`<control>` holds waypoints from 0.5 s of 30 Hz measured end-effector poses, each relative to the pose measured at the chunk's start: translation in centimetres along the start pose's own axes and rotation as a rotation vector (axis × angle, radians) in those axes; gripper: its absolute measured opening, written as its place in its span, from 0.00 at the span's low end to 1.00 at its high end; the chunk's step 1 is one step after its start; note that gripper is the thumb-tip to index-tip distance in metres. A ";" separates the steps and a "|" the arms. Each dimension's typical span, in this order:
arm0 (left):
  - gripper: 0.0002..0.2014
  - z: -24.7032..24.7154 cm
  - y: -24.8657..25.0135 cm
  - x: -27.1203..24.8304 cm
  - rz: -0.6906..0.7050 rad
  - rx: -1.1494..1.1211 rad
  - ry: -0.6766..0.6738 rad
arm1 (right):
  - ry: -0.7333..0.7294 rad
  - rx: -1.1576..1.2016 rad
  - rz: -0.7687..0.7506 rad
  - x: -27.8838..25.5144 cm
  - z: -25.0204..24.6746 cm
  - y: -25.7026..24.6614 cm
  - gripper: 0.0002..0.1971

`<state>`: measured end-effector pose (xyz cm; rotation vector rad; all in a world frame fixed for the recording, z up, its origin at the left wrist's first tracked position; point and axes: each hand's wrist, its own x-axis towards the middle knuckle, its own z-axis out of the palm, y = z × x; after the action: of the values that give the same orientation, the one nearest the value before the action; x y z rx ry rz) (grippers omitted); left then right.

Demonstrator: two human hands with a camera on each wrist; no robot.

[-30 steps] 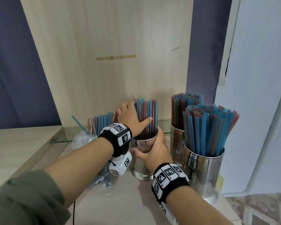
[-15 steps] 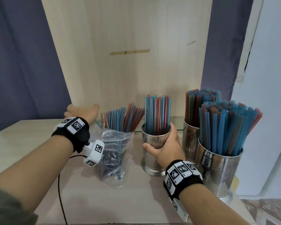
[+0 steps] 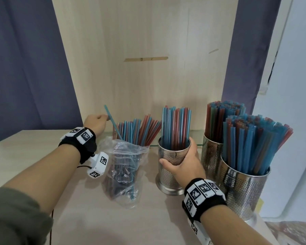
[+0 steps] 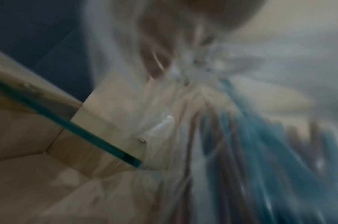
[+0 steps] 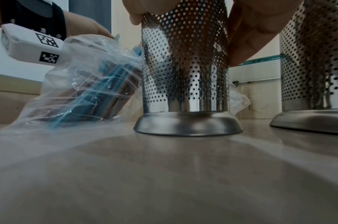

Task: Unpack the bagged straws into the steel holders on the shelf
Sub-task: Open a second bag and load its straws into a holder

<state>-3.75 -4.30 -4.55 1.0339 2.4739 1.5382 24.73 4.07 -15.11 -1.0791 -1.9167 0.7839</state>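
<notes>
A clear plastic bag (image 3: 125, 175) of blue and red straws (image 3: 140, 131) leans on the wooden shelf, left of centre. My left hand (image 3: 102, 120) is at the bag's upper left and pinches a single blue straw (image 3: 113, 123) that sticks up out of the bag. My right hand (image 3: 182, 163) grips the middle steel holder (image 3: 168, 175), which stands upright with a bundle of straws in it. In the right wrist view the same holder (image 5: 185, 68) stands right beside the bag (image 5: 83, 91). The left wrist view is blurred and shows only plastic and blue straws (image 4: 260, 151).
Two more perforated steel holders (image 3: 210, 160) (image 3: 244, 193), packed with straws, stand to the right, near the shelf's right edge. A wooden back panel (image 3: 145, 76) closes the rear. A glass edge (image 5: 260, 60) runs behind the holders. A cable trails from my left wrist.
My left hand left the straws in the middle holder, swung left past the bag, and now pinches one blue straw. My right hand stayed on the holder.
</notes>
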 end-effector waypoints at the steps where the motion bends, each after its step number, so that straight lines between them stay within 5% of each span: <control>1: 0.18 0.3 0.3 -0.1 0.019 -0.009 -0.039 | 0.001 0.002 -0.002 0.0 0.0 0.0 0.61; 4: 0.20 1.3 0.8 -0.4 0.130 0.112 -0.138 | 0.001 0.004 -0.005 0.0 0.0 0.0 0.61; 8: 0.18 1.3 1.6 0.3 0.225 0.203 -0.054 | 0.004 0.009 -0.004 0.0 0.1 0.1 0.61; 13: 0.19 1.6 0.9 0.4 0.220 0.500 -0.261 | 0.000 0.002 -0.001 0.0 0.0 0.1 0.61; 15: 0.19 2.3 0.1 -0.2 0.233 0.558 -0.206 | 0.000 0.002 -0.003 0.0 0.0 0.0 0.61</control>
<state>-2.66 -2.56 -5.69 1.5077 2.7639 0.7173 24.76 4.07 -15.13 -1.0749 -1.9163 0.7839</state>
